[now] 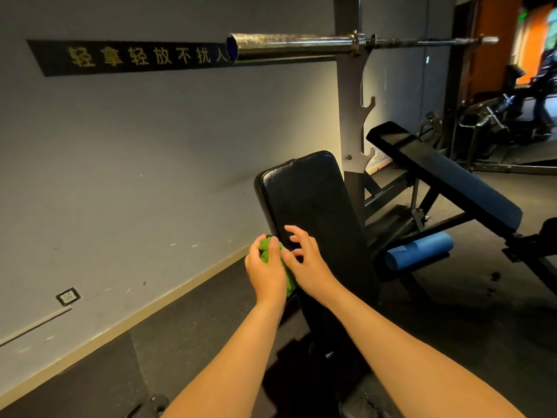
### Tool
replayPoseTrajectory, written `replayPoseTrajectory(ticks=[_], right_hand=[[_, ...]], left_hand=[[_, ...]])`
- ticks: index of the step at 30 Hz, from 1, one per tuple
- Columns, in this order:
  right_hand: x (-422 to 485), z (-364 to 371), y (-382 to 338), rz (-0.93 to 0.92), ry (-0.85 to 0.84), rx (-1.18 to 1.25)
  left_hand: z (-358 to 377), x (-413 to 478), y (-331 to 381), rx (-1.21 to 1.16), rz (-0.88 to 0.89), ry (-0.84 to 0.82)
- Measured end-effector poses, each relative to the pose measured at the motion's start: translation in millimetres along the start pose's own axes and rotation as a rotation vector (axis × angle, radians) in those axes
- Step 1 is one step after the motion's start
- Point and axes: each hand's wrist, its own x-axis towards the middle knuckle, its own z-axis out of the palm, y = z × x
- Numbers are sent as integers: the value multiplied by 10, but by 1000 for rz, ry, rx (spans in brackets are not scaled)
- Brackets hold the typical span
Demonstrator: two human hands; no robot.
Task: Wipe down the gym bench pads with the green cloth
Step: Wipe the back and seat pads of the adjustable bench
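A black padded backrest [307, 194] of a gym bench rises at an incline in front of me. My left hand [266, 273] grips a bunched green cloth [266, 251] at the pad's left edge. Part of the cloth also shows between my two hands, lower down. My right hand [307, 257] is just right of the cloth with its fingers spread and loosely bent over the pad; its thumb lies against the cloth. The lower part of the pad is hidden behind my forearms.
A barbell [289, 45] rests on a rack upright [351, 122] above and behind the pad. A second inclined bench [446, 173] stands to the right, with a rolled blue mat [420, 250] on the floor under it. A grey wall runs along the left.
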Motion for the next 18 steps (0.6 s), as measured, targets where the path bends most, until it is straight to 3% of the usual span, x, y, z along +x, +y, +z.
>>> replayPoseTrajectory(ticks=[6, 12, 18], right_hand=[[268, 50, -312, -148, 63, 103], [758, -225, -366, -283, 511, -43], [1157, -127, -39, -620, 213, -626]], left_hand=[[-18, 113, 464, -47, 163, -89], [99, 510, 560, 77, 189, -43], [436, 691, 548, 69, 163, 2]])
